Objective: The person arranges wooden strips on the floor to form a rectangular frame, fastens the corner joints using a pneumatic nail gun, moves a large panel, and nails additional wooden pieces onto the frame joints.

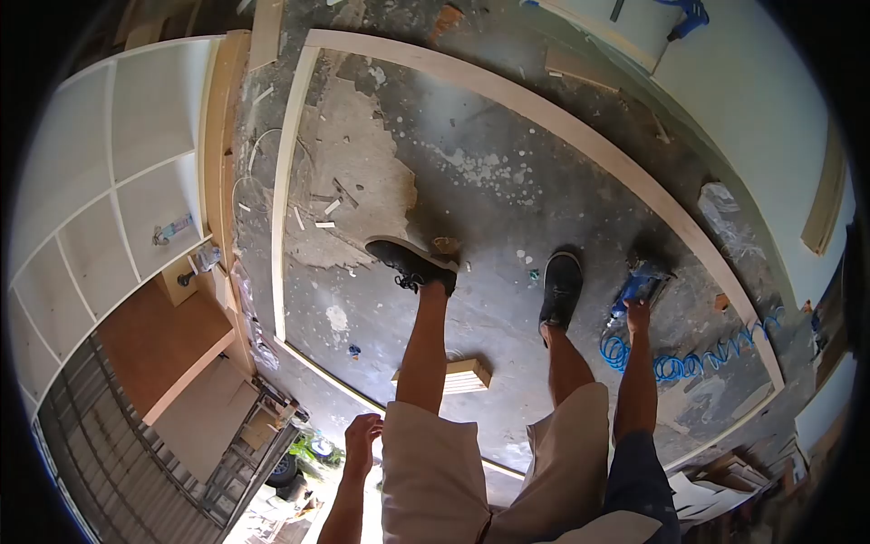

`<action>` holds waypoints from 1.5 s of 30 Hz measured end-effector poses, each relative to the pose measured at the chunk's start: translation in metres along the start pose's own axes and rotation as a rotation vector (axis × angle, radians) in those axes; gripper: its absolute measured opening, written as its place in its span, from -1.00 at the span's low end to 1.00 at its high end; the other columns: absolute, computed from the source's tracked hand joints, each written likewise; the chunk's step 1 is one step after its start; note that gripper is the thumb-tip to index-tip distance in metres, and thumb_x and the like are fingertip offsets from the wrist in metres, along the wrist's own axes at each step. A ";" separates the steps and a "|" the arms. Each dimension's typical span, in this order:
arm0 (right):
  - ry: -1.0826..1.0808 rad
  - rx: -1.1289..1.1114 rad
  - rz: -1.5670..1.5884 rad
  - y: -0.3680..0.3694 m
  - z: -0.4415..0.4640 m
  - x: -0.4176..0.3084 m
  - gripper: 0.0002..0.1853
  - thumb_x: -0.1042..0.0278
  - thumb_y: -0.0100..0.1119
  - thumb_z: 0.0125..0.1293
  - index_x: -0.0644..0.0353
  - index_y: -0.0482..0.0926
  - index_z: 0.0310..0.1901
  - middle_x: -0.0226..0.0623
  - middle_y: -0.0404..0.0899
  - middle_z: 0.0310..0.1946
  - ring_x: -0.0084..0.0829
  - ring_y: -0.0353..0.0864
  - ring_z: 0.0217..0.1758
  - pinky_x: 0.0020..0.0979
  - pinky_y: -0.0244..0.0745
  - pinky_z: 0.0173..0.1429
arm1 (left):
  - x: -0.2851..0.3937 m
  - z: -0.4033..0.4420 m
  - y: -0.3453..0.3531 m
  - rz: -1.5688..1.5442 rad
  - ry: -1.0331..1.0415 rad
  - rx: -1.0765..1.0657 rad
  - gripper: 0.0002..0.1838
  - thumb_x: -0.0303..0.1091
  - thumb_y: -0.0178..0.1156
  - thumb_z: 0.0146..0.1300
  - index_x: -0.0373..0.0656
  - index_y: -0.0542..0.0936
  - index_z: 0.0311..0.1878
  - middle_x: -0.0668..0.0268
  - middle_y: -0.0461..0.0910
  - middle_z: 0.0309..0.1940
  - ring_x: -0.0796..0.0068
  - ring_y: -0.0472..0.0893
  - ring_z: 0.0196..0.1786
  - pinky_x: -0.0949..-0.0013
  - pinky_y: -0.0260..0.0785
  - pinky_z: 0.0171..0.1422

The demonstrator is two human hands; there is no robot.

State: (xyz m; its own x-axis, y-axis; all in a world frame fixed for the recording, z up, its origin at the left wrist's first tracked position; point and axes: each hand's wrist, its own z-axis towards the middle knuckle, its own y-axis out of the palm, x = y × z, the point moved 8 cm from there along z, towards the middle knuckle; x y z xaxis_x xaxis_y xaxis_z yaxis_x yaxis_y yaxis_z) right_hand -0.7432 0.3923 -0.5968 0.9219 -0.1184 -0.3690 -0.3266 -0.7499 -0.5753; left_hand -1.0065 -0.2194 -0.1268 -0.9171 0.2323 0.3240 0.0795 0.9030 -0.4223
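Note:
My right hand (638,313) is closed around the handle of a blue nail gun (632,290), held low over the floor on the right. A coiled blue air hose (675,367) trails from beside it toward the right. My left hand (362,432) hangs by my left thigh with its fingers loosely bent and partly apart; nothing shows in it. Around my feet lies a large frame of pale wooden strips (507,91), and both of my shoes stand inside it.
A white shelf unit (111,136) stands at the left, with a clear bottle (172,228) in it. A short wooden block (467,376) lies behind my feet. Wood scraps (331,206) and crumpled plastic (722,213) litter the floor. A blue tool (691,18) rests on a pale panel.

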 end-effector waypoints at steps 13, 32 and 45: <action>-0.043 0.134 -0.515 -0.029 -0.088 -0.160 -0.54 -0.03 0.15 0.28 0.30 0.57 -0.16 0.18 0.65 -0.28 0.18 0.64 -0.12 0.08 0.45 0.03 | 0.095 0.145 -0.029 0.283 -0.099 -0.153 -0.78 -0.35 0.14 0.36 -0.30 0.58 -0.06 0.20 0.66 -0.24 0.42 0.65 -0.16 0.35 0.48 0.01; -0.522 -0.173 -0.531 0.164 -0.179 -0.611 -0.69 0.24 0.34 0.12 0.30 0.48 -0.31 0.06 0.55 -0.47 0.11 0.57 -0.34 0.03 0.39 -0.19 | 0.442 0.437 0.053 -0.142 0.549 -0.116 -0.79 -0.29 0.19 0.35 -0.26 0.62 -0.15 0.30 0.65 -0.35 0.53 0.61 -0.28 0.44 0.44 -0.14; -1.042 -0.117 -0.845 0.229 -0.143 -0.668 -0.66 0.32 0.35 0.12 0.26 0.43 -0.18 -0.03 0.44 -0.25 0.07 0.45 -0.07 0.05 0.28 0.10 | 0.651 0.542 0.179 0.363 1.135 0.232 -0.59 -0.28 0.40 0.16 -0.15 0.58 0.06 0.15 0.58 0.01 0.17 0.52 0.13 0.14 0.37 0.21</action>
State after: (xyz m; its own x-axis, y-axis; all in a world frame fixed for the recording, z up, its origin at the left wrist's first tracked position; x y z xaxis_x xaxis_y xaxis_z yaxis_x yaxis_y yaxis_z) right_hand -1.4040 0.2062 -0.3776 0.2271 0.9112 -0.3437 0.3264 -0.4037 -0.8547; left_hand -1.8011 -0.1018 -0.4500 0.0172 0.7477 0.6638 0.0818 0.6606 -0.7463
